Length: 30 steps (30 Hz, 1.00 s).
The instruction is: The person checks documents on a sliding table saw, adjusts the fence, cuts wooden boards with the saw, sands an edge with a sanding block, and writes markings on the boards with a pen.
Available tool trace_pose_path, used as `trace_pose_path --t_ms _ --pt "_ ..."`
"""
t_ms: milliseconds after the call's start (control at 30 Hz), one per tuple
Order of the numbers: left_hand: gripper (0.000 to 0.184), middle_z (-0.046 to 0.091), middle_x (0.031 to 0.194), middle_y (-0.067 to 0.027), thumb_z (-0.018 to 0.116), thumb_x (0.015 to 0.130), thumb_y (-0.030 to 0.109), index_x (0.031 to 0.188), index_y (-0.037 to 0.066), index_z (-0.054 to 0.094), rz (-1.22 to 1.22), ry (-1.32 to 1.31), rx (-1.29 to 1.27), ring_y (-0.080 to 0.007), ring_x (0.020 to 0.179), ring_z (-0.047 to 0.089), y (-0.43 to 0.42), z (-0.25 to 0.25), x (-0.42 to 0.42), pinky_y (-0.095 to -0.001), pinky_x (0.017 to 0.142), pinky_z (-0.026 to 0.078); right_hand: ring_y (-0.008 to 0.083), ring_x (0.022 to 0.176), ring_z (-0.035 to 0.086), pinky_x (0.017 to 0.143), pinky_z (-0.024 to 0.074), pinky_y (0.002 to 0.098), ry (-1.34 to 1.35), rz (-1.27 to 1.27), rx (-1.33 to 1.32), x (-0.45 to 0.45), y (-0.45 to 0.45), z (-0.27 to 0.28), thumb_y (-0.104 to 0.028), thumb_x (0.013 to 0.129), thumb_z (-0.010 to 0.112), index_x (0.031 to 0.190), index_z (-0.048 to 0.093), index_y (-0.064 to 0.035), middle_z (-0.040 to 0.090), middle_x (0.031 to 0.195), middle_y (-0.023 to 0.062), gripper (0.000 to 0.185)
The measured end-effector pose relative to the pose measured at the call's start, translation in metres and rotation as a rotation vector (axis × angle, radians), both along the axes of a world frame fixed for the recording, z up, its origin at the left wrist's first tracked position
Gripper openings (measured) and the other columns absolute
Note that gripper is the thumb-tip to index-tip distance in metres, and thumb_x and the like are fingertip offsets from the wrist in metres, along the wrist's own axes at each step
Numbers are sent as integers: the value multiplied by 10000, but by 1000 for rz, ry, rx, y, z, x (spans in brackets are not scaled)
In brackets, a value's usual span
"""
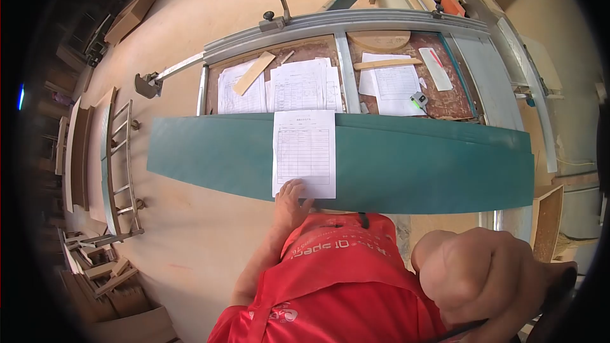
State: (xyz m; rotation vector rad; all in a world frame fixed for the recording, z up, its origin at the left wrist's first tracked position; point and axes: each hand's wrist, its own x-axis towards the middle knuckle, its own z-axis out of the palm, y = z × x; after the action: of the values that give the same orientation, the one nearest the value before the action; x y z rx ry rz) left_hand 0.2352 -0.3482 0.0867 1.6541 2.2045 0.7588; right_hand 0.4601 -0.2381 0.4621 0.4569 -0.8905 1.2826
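A printed paper form (304,155) lies on a long green board (432,171) that crosses in front of me. My left hand (293,206) rests on the form's lower left edge, fingers laid on the sheet and the thumb apart. Close to the camera at lower right, my right hand (480,273) is closed in a fist. Whatever it may hold is hidden, though a dark strap or cord shows beside it. Beneath the first green board, the edge of a second one seems to show along the far side.
Beyond the board stands a metal-framed table (346,73) with more papers (297,86), wood strips (254,73) and a tape measure (419,100). A rail (343,20) runs along its far side. At left are a wheeled rack (125,165) and wood offcuts (105,270).
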Motion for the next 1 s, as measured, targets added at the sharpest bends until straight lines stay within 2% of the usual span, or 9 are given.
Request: trace_pose_path --t_ms 167,200,433,600,667,733,867,900,1000 --pt "421 671 1377 -118 861 822 169 1187 86 668 36 24 2 -383 1320 596 17 -2 16 -529 1051 498 112 475 388 435 227 303 -284 48 38 42 49 -11 -102 1047 584 1105 683 -252 661 744 -11 189" --pt "426 671 1375 -123 861 822 169 1190 82 666 42 26 -3 -386 1318 596 17 1 20 -527 1050 499 115 494 416 434 235 304 -265 63 -121 44 43 -4 -109 1038 604 1114 690 -248 674 771 0 181" --pt "476 642 1393 -168 841 825 169 1244 55 646 39 44 19 -412 1287 596 23 1 20 -527 1053 512 120 497 440 428 242 292 214 158 91 20 57 -4 -63 1032 584 1173 691 -178 683 783 22 211" --pt "485 622 1422 -168 837 839 179 1262 49 639 -46 73 -39 -414 1233 612 24 -6 -14 -514 1036 534 149 506 458 430 266 309 27 318 -95 5 31 -4 -285 1014 666 1223 685 -154 735 819 53 248" --pt "471 619 1427 -166 824 856 200 1263 49 641 -77 61 -55 -415 1236 610 20 -2 -30 -512 1039 535 159 553 510 487 362 312 8 95 -28 -8 26 -14 -69 944 690 1337 524 -70 675 968 91 427" --pt "473 624 1424 -164 805 888 242 1291 52 648 -105 33 -92 -411 1262 609 15 6 -46 -508 1053 531 165 655 542 560 426 325 -130 -121 -105 -27 22 -31 -47 966 675 1451 425 -29 626 1090 100 546" --pt "515 681 1317 -179 829 906 261 1339 68 626 -89 -128 -26 -375 1168 676 6 15 -66 -464 975 571 196 610 578 589 487 325 -727 -223 -470 -65 38 -105 -169 1095 592 1414 522 -49 709 897 140 348" --pt "528 697 1280 -179 833 912 266 1354 68 622 -91 -236 -62 -367 1134 692 6 32 -69 -453 944 582 161 655 635 600 514 338 -1112 -336 -495 -71 38 -133 -161 1104 579 1386 541 -57 730 850 138 304" --pt "546 717 1244 -172 836 919 284 1373 57 636 -137 -500 -37 -364 1116 708 3 81 -68 -458 945 577 267 713 758 650 577 428 -1925 -488 -93 -85 20 -230 -146 1049 614 1298 572 -51 736 761 153 269"
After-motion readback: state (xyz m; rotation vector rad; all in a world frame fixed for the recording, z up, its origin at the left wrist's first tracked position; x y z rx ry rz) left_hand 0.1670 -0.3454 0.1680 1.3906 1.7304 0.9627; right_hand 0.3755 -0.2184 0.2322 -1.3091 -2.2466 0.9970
